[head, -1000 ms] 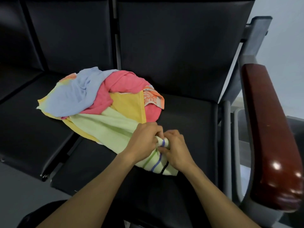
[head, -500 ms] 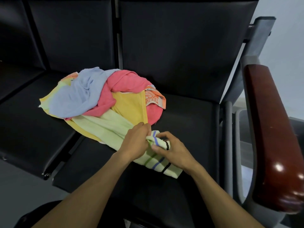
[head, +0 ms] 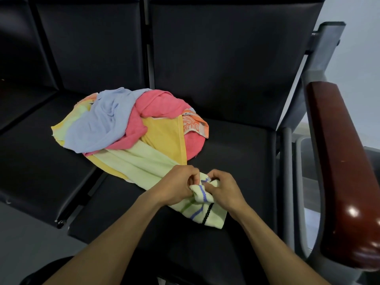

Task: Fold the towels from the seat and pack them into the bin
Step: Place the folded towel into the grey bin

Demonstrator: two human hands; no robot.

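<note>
**Striped towel end gripped by both hands on the seat**

At the left of the frame, a black padded seat (head: 30, 161) of the bench row is seen, with a heap of towels spilling over the gap onto the next seat (head: 236, 153). In the heap, a light blue towel (head: 98, 126) is draped over the upper left part, partly covering a yellow-and-green cloth edge (head: 61, 128) at the far left. Just to its right, a pink towel (head: 160, 105) is bunched at the top of the heap, and an orange-yellow towel (head: 164, 138) is laid below it. An orange patterned cloth (head: 195, 125) is tucked at the right edge of the heap.

From under the heap, a pale green towel (head: 139, 161) is stretched toward the lower centre of the frame, its near end marked with green, blue and black stripes. That end is bunched between the two hands. The left hand (head: 176, 186) is closed on the cloth, fingers curled and pinching a fold. Touching it on the right, the right hand (head: 224, 190) is likewise closed, thumb and fingers pressed into the striped fold.

At the right of the frame, a glossy reddish-brown armrest (head: 337, 161) on a grey metal frame (head: 322, 50) is seen, well apart from the towels.
</note>
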